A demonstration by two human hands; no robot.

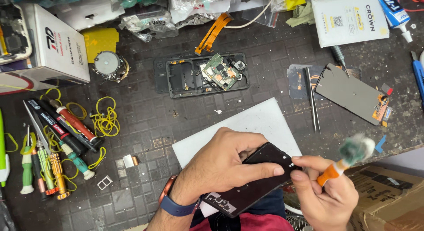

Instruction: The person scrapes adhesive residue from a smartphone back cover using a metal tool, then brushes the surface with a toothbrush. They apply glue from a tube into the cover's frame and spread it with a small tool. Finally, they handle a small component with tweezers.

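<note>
Tabletop (145, 125): dark gridded mat, crowded — loose parts on every side of the work.
White sheet (247, 125): lies under the hands at the near edge; a dropped part would land here or slip past it toward the lap.
Open phone frame (185, 76): well apart at the middle of the tabletop, a green circuit board (219, 71) resting tilted in it — out of reach of a stray elbow, I judge.
Black phone back panel (256, 180): held above the near edge of the white sheet, half over the lap; long axis runs diagonally, upper end toward far right, lower end near left by the wrist.
Left hand (221, 167): fingers grasping the panel from above, thumb laid across its upper face.
Right hand (329, 191): fingers clenched on an orange-handled brush (349, 158), fingertip touching the panel's upper right corner.
Brush head: blurred, so in motion.
Risk: the panel is pinched, not supported — a hard stroke could lever it loose over the edge; bristles may also flick grit onto the open board.
</note>
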